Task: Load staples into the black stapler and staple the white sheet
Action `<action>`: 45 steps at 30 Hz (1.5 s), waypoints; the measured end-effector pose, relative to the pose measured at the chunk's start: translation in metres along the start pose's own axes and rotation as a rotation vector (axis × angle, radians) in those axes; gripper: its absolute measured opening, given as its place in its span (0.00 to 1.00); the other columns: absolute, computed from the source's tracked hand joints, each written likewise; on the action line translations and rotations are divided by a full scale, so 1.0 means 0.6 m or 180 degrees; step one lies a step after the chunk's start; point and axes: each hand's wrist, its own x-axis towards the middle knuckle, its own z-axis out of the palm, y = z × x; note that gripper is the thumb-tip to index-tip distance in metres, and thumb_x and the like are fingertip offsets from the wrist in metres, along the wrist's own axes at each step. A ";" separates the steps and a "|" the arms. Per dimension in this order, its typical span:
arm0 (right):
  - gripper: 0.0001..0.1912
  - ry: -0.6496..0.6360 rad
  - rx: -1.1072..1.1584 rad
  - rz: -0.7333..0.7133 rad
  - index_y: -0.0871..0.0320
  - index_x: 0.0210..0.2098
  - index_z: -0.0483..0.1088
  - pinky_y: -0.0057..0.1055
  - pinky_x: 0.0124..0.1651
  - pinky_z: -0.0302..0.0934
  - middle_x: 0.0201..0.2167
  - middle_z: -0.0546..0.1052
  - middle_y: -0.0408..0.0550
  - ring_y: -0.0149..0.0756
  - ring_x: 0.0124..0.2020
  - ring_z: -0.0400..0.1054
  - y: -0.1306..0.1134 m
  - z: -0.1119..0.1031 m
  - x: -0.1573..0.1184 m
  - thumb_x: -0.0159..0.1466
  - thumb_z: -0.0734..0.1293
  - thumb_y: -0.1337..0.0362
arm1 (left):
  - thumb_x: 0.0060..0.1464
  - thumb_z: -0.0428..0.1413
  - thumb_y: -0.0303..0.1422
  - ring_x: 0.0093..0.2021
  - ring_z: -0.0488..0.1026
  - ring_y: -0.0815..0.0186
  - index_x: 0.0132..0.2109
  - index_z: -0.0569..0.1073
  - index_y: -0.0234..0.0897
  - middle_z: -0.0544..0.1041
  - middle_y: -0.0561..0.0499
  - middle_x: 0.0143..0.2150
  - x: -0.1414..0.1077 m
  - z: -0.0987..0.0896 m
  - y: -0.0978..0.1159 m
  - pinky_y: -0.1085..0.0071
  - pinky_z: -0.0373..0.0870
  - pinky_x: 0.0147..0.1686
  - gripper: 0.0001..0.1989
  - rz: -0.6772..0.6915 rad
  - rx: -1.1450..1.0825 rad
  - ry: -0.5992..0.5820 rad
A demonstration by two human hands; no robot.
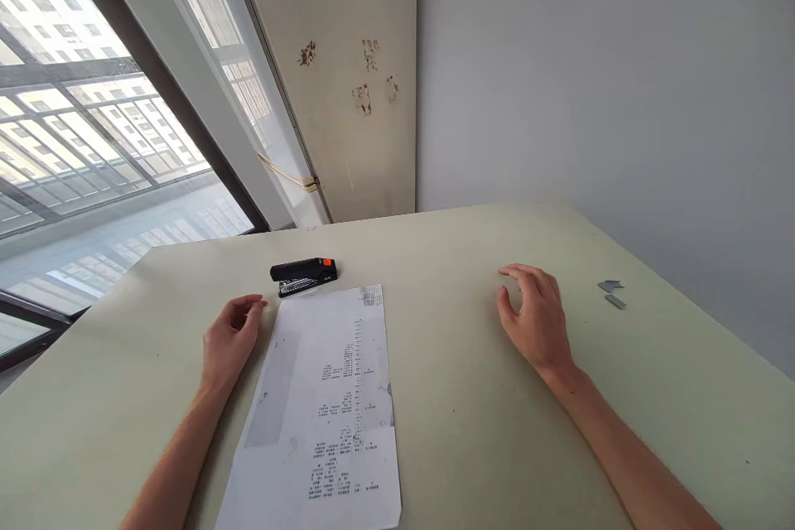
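My left hand rests on the table just left of a printed sheet of paper, its fingers curled with a gap between thumb and fingers and nothing visible in it. A black stapler with an orange patch lies beyond the paper's far edge, a little ahead of that hand. On the right, my right hand rests on the table with thumb and fingers apart, holding nothing. Several grey staple strips lie to the right of it.
The pale green table reaches back to a grey wall and a beige panel with brown marks. A window is at the left, with a yellowish strap near its frame.
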 end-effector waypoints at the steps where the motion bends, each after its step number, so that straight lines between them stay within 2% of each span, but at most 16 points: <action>1: 0.15 -0.0125 0.0257 -0.0047 0.54 0.50 0.74 0.46 0.49 0.68 0.49 0.78 0.58 0.51 0.50 0.72 -0.013 -0.002 0.000 0.72 0.58 0.60 | 0.58 0.55 0.48 0.51 0.79 0.55 0.50 0.77 0.42 0.84 0.49 0.47 0.002 0.001 0.000 0.62 0.73 0.52 0.19 -0.0022 -0.0003 0.0027; 4: 0.14 -0.0854 0.0898 -0.0026 0.53 0.42 0.75 0.37 0.34 0.68 0.39 0.79 0.51 0.40 0.31 0.72 -0.051 -0.007 -0.007 0.73 0.58 0.59 | 0.58 0.55 0.47 0.47 0.80 0.57 0.48 0.78 0.42 0.84 0.51 0.44 -0.004 0.002 -0.002 0.64 0.73 0.49 0.18 -0.0012 0.0003 -0.0082; 6: 0.15 -0.1307 0.1085 -0.0034 0.52 0.42 0.76 0.36 0.32 0.66 0.34 0.79 0.48 0.38 0.28 0.70 -0.069 -0.008 -0.014 0.73 0.58 0.57 | 0.57 0.55 0.48 0.45 0.80 0.57 0.47 0.78 0.42 0.84 0.51 0.43 -0.011 0.001 -0.002 0.64 0.73 0.46 0.19 0.0000 0.0013 -0.0199; 9: 0.16 -0.1567 0.1087 -0.0012 0.51 0.43 0.76 0.35 0.31 0.65 0.30 0.78 0.44 0.38 0.27 0.69 -0.079 -0.007 -0.020 0.73 0.58 0.56 | 0.56 0.54 0.48 0.44 0.79 0.57 0.48 0.78 0.41 0.84 0.50 0.43 -0.017 0.002 0.001 0.65 0.72 0.42 0.20 0.0016 0.0026 -0.0277; 17: 0.17 -0.1592 0.1072 0.0138 0.51 0.41 0.77 0.35 0.32 0.66 0.26 0.77 0.43 0.39 0.26 0.70 -0.079 -0.007 -0.017 0.73 0.58 0.54 | 0.56 0.54 0.47 0.39 0.77 0.61 0.46 0.78 0.41 0.83 0.51 0.41 -0.017 0.005 0.001 0.68 0.70 0.40 0.19 0.0091 0.0107 -0.0257; 21: 0.17 -0.1559 0.1057 0.0125 0.51 0.41 0.77 0.36 0.33 0.66 0.27 0.78 0.43 0.39 0.26 0.70 -0.079 -0.006 -0.018 0.73 0.58 0.54 | 0.56 0.54 0.48 0.39 0.78 0.60 0.47 0.79 0.41 0.84 0.50 0.42 -0.016 0.005 -0.003 0.67 0.70 0.40 0.20 0.0152 0.0148 -0.0260; 24: 0.15 -0.1365 0.1061 0.0167 0.51 0.42 0.77 0.36 0.33 0.67 0.30 0.80 0.45 0.38 0.28 0.72 -0.072 0.000 -0.018 0.73 0.59 0.56 | 0.56 0.54 0.49 0.41 0.78 0.59 0.47 0.79 0.41 0.84 0.50 0.42 -0.015 0.004 -0.002 0.67 0.70 0.40 0.20 0.0142 0.0191 -0.0262; 26: 0.14 -0.1161 0.1028 0.0236 0.52 0.42 0.76 0.36 0.36 0.69 0.36 0.82 0.47 0.39 0.32 0.74 -0.064 0.006 -0.017 0.72 0.59 0.57 | 0.56 0.54 0.49 0.41 0.78 0.59 0.47 0.79 0.42 0.84 0.50 0.42 -0.015 0.004 0.000 0.68 0.70 0.40 0.20 0.0122 0.0245 -0.0262; 29: 0.13 -0.0921 0.0956 0.0317 0.53 0.47 0.75 0.40 0.46 0.72 0.47 0.82 0.50 0.42 0.43 0.77 -0.049 0.016 -0.013 0.71 0.60 0.58 | 0.56 0.55 0.49 0.41 0.78 0.58 0.47 0.79 0.43 0.84 0.50 0.42 -0.015 0.004 0.000 0.67 0.70 0.39 0.20 0.0127 0.0288 -0.0256; 32: 0.14 -0.0761 0.0825 0.0353 0.53 0.52 0.72 0.46 0.58 0.69 0.56 0.79 0.53 0.47 0.56 0.74 -0.036 0.024 -0.014 0.70 0.61 0.59 | 0.56 0.54 0.49 0.41 0.78 0.59 0.47 0.79 0.43 0.84 0.51 0.42 -0.014 0.004 -0.001 0.67 0.70 0.40 0.20 0.0135 0.0298 -0.0252; 34: 0.14 -0.0671 0.0704 0.0374 0.54 0.52 0.71 0.50 0.62 0.66 0.60 0.77 0.56 0.50 0.62 0.71 -0.028 0.029 -0.016 0.70 0.61 0.59 | 0.56 0.54 0.49 0.41 0.79 0.59 0.47 0.79 0.43 0.84 0.51 0.42 -0.013 0.004 -0.001 0.67 0.70 0.40 0.20 0.0141 0.0322 -0.0245; 39: 0.17 -0.0500 0.0404 0.0391 0.57 0.54 0.68 0.56 0.64 0.63 0.63 0.72 0.64 0.58 0.68 0.63 -0.005 0.037 -0.022 0.71 0.61 0.56 | 0.55 0.54 0.49 0.40 0.79 0.58 0.46 0.79 0.43 0.85 0.51 0.41 -0.008 0.004 -0.005 0.66 0.71 0.39 0.20 0.0197 0.0344 -0.0224; 45: 0.24 -0.0340 0.0049 0.0375 0.59 0.58 0.64 0.60 0.66 0.59 0.61 0.72 0.68 0.63 0.69 0.60 0.023 0.048 -0.026 0.71 0.60 0.48 | 0.59 0.53 0.49 0.40 0.79 0.58 0.48 0.77 0.42 0.84 0.49 0.43 -0.008 0.006 -0.006 0.64 0.74 0.42 0.20 0.0343 0.0333 -0.0063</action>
